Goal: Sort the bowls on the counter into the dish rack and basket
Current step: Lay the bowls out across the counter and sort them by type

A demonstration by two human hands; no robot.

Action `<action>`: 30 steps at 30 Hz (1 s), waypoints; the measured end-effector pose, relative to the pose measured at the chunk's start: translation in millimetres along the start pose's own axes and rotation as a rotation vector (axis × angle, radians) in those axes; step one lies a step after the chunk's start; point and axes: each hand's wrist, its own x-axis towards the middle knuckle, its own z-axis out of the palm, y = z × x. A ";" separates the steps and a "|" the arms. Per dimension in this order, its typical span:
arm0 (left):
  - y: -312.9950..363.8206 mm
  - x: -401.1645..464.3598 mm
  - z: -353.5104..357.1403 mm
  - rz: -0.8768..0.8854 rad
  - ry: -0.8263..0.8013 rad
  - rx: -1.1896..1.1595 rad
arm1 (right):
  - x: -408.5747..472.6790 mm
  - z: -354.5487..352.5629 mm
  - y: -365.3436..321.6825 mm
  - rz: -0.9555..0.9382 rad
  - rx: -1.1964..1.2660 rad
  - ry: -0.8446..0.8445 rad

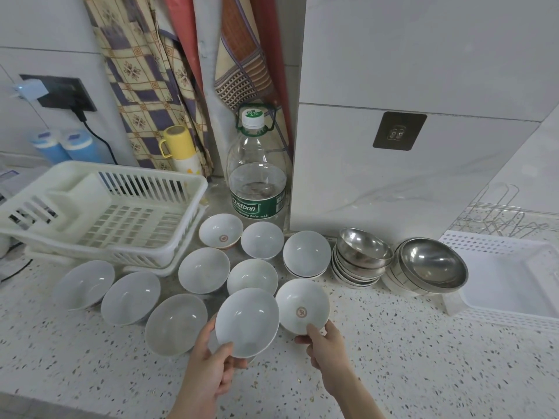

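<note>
With the left hand (211, 362) pinching a plain white bowl (246, 322) lifted off the desk (393, 358) and the right hand (325, 343) gripping the emblem bowl (302, 306) beside it, rim-to-rim contact could chip either.

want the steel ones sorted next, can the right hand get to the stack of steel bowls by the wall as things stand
Probably not yet: the right hand is pinching the rim of a white bowl with a red mark. The counter between it and the stack of steel bowls looks bare, so once that bowl is released the way seems free.
</note>
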 end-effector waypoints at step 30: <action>-10.1 -19.2 16.0 -0.006 -0.227 0.234 | -30.7 -24.2 8.3 0.009 0.000 0.097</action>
